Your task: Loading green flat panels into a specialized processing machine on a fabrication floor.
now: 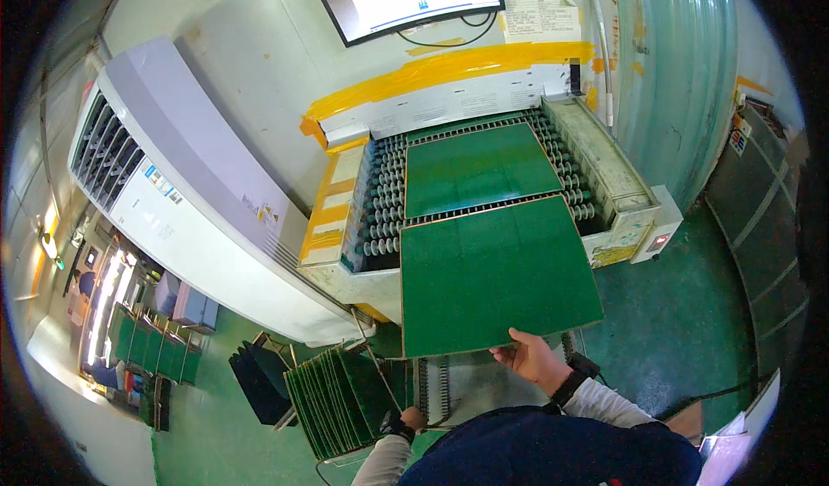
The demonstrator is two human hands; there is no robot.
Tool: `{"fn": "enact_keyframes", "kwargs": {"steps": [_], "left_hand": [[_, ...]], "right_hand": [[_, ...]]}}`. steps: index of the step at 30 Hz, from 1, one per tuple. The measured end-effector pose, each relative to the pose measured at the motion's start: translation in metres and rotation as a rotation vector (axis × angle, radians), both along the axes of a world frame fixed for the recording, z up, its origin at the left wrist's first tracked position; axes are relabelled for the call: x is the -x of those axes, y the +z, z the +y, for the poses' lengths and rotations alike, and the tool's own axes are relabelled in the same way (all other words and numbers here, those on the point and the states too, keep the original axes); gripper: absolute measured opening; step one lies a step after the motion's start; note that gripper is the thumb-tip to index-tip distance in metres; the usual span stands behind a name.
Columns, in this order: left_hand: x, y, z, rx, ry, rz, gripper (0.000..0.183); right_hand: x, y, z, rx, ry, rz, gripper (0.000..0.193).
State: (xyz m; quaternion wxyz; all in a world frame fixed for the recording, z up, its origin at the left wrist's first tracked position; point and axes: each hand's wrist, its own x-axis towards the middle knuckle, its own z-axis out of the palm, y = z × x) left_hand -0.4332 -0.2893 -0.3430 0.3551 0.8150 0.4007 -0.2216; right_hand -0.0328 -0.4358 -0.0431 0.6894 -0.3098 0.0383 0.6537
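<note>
My right hand (531, 362) holds the near edge of a large green panel (501, 274), thumb on top and fingers at its underside. The panel's far edge rests on the roller conveyor, close behind another green panel (479, 168) lying flat on the rollers (386, 194). My left hand (414, 418) is low at the side of a rack, closed beside its metal frame; what its fingers grip is hidden. Several green panels (332, 404) stand upright in that rack, side by side.
A tall white air conditioner (216, 192) stands left of the conveyor. Dark panels (262, 381) stand on the green floor behind the rack. A screen (414, 1) hangs above the conveyor. The machine's right side carries a control box (658, 227), with a translucent strip curtain (678, 89) beyond.
</note>
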Motion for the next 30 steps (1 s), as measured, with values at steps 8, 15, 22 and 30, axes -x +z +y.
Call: {"fn": "enact_keyframes", "kwargs": {"steps": [8,15,22,30], "left_hand": [[0.018,-0.029,0.001,-0.063,0.017,0.002,0.030],[-0.005,0.011,-0.004,-0.049,0.049,0.021,0.032],[0.010,-0.027,-0.010,-0.143,0.138,0.081,0.033],[-0.003,0.011,-0.005,-0.038,0.034,0.041,0.029]], "right_hand": [[-0.003,-0.002,0.007,0.003,0.026,-0.007,0.029],[-0.009,-0.009,0.011,-0.003,0.012,-0.050,0.031],[-0.007,-0.006,0.024,0.000,0.018,-0.049,0.030],[-0.019,-0.010,0.026,0.008,-0.034,-0.012,0.028]]}}
